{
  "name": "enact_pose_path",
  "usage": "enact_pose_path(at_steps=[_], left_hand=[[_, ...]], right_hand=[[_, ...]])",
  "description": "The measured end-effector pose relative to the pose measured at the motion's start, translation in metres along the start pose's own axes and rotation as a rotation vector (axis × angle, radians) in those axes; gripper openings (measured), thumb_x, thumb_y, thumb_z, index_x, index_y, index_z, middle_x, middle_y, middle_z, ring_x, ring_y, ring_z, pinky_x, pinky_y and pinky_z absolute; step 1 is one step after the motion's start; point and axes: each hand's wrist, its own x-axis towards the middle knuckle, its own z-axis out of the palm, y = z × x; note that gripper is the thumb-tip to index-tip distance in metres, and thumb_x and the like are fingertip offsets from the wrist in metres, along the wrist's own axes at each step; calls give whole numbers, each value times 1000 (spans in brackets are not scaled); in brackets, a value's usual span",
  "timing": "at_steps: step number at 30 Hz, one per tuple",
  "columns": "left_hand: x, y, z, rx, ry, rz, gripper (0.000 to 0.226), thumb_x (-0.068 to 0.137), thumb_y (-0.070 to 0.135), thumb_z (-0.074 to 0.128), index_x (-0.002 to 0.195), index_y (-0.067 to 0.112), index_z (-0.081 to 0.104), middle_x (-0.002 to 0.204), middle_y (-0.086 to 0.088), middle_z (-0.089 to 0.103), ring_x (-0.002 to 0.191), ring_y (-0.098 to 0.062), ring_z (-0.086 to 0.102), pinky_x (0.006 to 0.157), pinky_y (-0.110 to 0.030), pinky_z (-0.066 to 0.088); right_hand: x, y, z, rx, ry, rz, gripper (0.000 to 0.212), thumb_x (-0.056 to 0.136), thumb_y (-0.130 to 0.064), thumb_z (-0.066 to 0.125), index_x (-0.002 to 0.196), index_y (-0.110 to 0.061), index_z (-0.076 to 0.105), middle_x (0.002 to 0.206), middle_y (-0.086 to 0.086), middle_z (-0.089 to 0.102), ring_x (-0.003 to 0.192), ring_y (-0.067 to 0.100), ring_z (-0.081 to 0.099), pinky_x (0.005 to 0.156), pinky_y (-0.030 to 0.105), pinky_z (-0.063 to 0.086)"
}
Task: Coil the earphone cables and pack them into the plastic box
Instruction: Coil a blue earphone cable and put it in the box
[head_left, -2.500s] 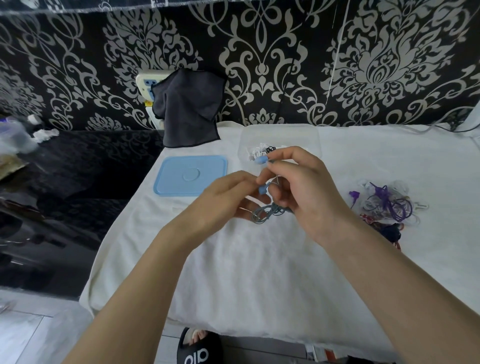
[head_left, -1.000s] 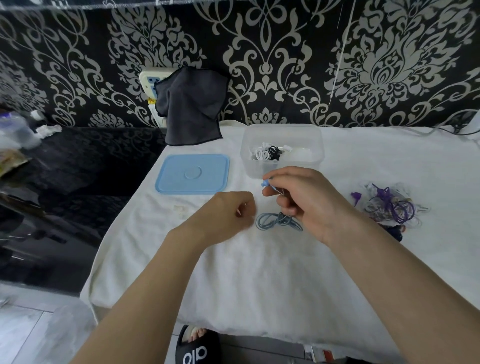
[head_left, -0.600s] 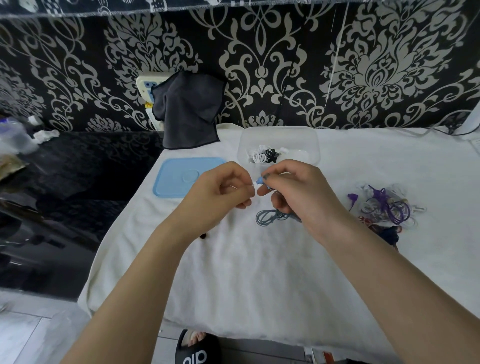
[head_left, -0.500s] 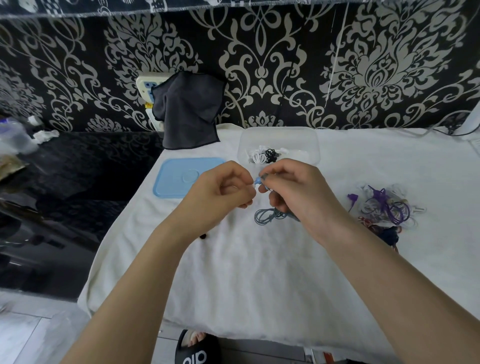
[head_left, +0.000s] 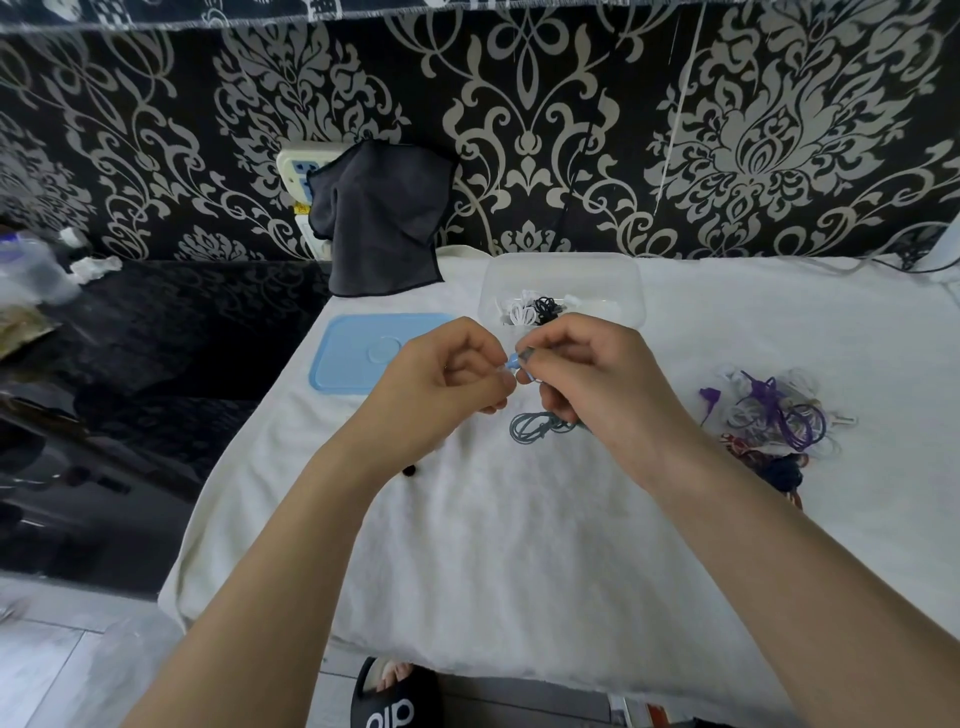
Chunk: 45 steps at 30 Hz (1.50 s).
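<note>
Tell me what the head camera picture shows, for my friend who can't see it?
Two bare hands, left hand and right hand, meet above a white cloth-covered table, pinching a small blue earbud whose grey-blue coiled cable hangs beneath. Behind them sits a clear plastic box holding coiled earphones, a flat blue lid to its left, and a purple-and-white tangle of earphones at right.

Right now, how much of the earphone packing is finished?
Done: white and black coils lie in the plastic box. In hand: both hands, left hand and right hand, pinch the blue earphone. Left: the tangled pile and the blue lid, still off.
</note>
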Motion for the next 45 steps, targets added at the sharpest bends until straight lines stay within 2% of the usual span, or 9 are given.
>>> enact_pose_path(at_steps=[7,11,17,20,28,32,37,42,45], left_hand=[[-1,-1,-3,-8,-1,30,19,86,-6,70,101,5,65,86,-13,75,75,-16,70,84,-32,57],[0,-3,-4,-23,8,79,20,87,-8,67,102,5,70,88,-12,76,84,-21,72,94,-43,57],[-1,-3,-6,-47,21,116,12,92,2,70,102,7,72,96,-12,77,88,-20,74,95,-47,56],[-1,-2,-6,-84,17,129,13,92,5,71,104,10,73,97,-12,78,99,-31,74,101,-55,52],[-2,-2,-10,-178,-10,156,10,92,-1,69,101,2,72,96,-17,77,102,-33,73,104,-52,52],[-2,-1,-12,-262,-94,139,8,92,0,67,99,1,69,100,-22,74,104,-39,69,98,-42,56],[-1,0,-13,-445,-146,74,14,85,5,71,98,10,67,94,-16,71,96,-28,71,85,-27,55],[-1,-1,-13,-451,-156,93,10,86,4,70,86,13,65,97,-21,69,94,-29,72,85,-29,56],[-2,0,-11,-446,-149,117,11,84,4,72,84,11,64,91,-13,71,93,-28,71,84,-28,55]], right_hand=[[0,1,0,-36,17,-9,8,89,-12,65,88,-14,72,75,2,72,57,11,56,55,29,44],[1,0,-1,74,5,62,10,93,-8,63,92,-7,72,73,5,70,52,9,51,48,20,39],[5,-1,-5,299,-67,185,7,92,-4,65,94,0,70,69,4,66,56,12,46,49,22,35],[5,-2,-4,363,-92,200,4,92,-2,64,90,-2,68,68,6,65,55,11,46,48,20,35],[5,-4,-5,400,-159,160,12,92,0,64,81,-4,68,72,9,63,56,10,45,49,20,35],[4,-6,-6,399,-193,135,15,93,0,62,80,-5,68,72,10,61,55,10,44,49,19,34],[4,-8,-8,449,-246,132,14,92,1,61,80,-4,66,75,13,58,54,10,44,48,19,34],[6,-8,-9,490,-250,222,3,92,1,62,90,0,64,70,8,63,51,7,46,46,17,34],[6,-8,-8,513,-245,252,4,93,2,60,91,0,64,69,7,63,50,7,42,45,17,31]])
